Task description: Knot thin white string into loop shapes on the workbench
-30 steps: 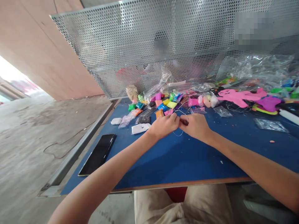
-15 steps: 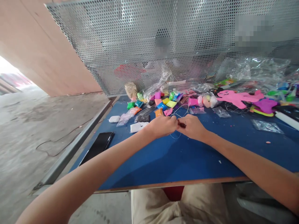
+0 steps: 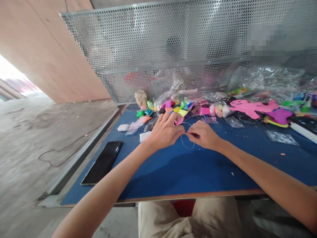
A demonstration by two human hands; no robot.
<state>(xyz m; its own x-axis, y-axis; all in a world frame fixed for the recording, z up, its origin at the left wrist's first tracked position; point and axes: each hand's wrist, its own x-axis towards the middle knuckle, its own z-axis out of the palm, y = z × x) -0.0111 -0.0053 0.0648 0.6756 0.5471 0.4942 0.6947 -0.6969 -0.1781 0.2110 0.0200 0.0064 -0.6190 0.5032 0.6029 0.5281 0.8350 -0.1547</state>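
My left hand (image 3: 166,129) pinches a thin strand between thumb and forefinger, its other fingers raised and bent. Just to the right, my right hand (image 3: 205,135) is closed, its thumb and forefinger gripping the same strand close by. A thin pale wire (image 3: 187,148) curls below the fingertips, and more of it loops up behind the hands. Something small and dark brown shows at the right fingertips; its kind is too small to make out. Both hands are above the blue table (image 3: 173,175). Behind the left hand a white object (image 3: 144,136) is partly hidden.
A black phone (image 3: 102,162) lies at the left, with a white rounded case (image 3: 123,127) beyond it. Colourful clay packets (image 3: 183,112), a pink figure cutout (image 3: 252,107) and clear plastic bags (image 3: 274,77) line the back, before a perforated metal panel (image 3: 153,39).
My left hand has opened out from a fist into a pinch with its upper fingers lifted. The fingertips are slightly apart, and the wire loop below shows more. The view has shifted a little.
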